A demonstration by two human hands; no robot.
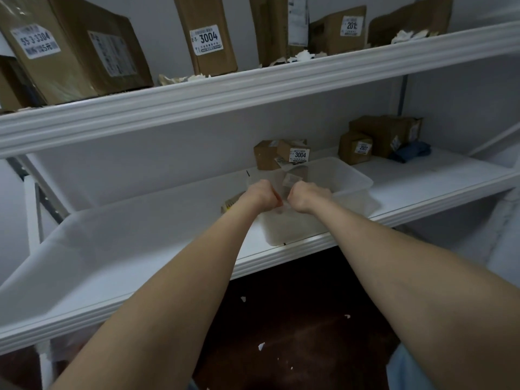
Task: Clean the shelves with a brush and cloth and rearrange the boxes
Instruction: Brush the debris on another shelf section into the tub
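Hands first: both arms reach out to the middle shelf [140, 243], and the left hand [264, 196] and right hand [308, 199] sit close together on the near rim of a clear plastic bin [351, 178]. Fingers on both are curled tight over that rim, so they're gripping the bin, left hand near its left end and right hand just beside it. The bin stands on the shelf close to the front edge; through its wall you can sort of see a small brown box [292, 178] inside, pretty blurry though.

Something yellowish [231, 204] pokes out beside the left wrist; can't tell what it is.

Behind the bin there's a little box marked 3004 [294, 152] against the back wall. Off to the right sits a box marked 2007 [355, 147] with a bigger carton [385, 133] behind it and a blue cloth [412, 154] bunched up touching them.

Upper shelf [253, 88] holds more boxes: a big tilted one [70, 49] on the left, a tall one marked 3004 [208, 35] leaning, plus torn paper scraps [304, 56] along the edge; a few scraps on the dark floor [261, 346] too.
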